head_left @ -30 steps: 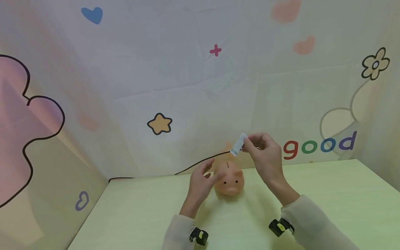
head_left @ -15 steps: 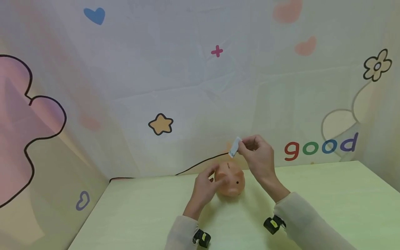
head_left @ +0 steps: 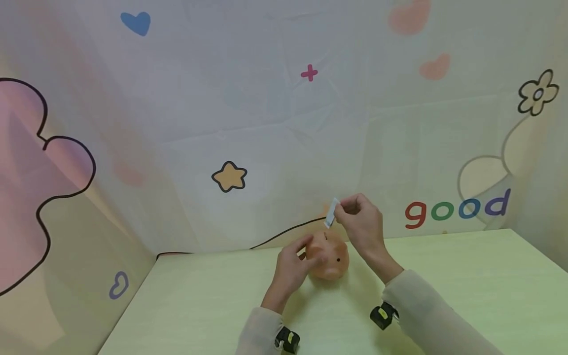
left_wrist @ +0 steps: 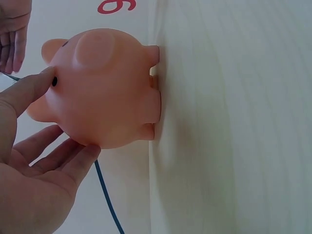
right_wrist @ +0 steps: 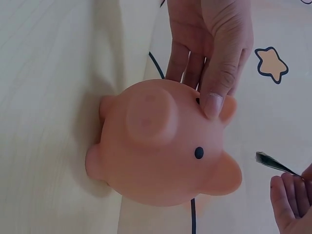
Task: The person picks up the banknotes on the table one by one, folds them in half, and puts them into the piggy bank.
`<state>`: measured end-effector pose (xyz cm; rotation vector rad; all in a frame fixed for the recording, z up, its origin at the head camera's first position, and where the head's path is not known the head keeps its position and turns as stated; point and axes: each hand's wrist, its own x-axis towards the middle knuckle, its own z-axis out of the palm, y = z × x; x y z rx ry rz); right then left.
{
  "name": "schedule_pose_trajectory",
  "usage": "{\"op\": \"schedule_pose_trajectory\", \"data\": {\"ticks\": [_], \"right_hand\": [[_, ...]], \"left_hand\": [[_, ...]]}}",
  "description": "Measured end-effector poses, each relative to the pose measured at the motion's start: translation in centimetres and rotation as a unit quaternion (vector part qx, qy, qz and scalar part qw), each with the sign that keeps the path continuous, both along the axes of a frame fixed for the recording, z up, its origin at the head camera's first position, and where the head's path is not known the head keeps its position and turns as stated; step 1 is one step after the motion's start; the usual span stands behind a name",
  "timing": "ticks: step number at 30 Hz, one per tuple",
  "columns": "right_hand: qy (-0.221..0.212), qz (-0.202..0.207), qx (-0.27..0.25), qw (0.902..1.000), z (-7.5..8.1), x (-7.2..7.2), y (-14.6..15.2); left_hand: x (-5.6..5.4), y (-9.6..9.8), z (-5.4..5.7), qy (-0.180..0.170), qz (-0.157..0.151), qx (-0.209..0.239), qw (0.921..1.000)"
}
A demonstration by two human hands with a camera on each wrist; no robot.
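Note:
An orange-pink piggy bank (head_left: 334,254) stands on the table with its snout towards me and the coin slot (head_left: 325,236) on top. My left hand (head_left: 290,270) grips its left side, thumb beside one eye and fingers round the flank, as the left wrist view also shows. Between thumb and fingertips my right hand (head_left: 365,224) pinches a small pale folded banknote (head_left: 331,213). The note slants down, its lower end just above the slot. Seen from the right wrist, the banknote (right_wrist: 273,162) is nearly edge-on and apart from the pig, behind its ears.
The pale wooden table (head_left: 199,301) reaches back to a printed cloth backdrop (head_left: 266,108) close behind the pig. Hearts, a star (head_left: 229,176) and coloured letters are printed on the cloth. Each wrist carries a small black camera (head_left: 383,315).
My right hand has moved left and slightly down, bringing the note closer over the slot and turning it more edge-on. My left hand has moved right and closed onto the pig's side.

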<state>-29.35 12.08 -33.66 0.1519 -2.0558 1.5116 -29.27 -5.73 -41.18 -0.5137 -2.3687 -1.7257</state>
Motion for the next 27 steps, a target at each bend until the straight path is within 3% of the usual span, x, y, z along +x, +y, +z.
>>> {"op": "schedule_pose_trajectory", "data": {"ticks": [19,27], "right_hand": [[-0.051,0.022,0.023,0.9982,-0.9,-1.2,-0.2],[-0.06,0.007,0.044,0.9972,-1.2,-1.3,-0.1]], "left_hand": [[0.0,-0.1,0.2,-0.005,0.002,0.011,0.9999],[0.0,-0.1,0.1,0.001,0.003,0.012,0.9999]]}}
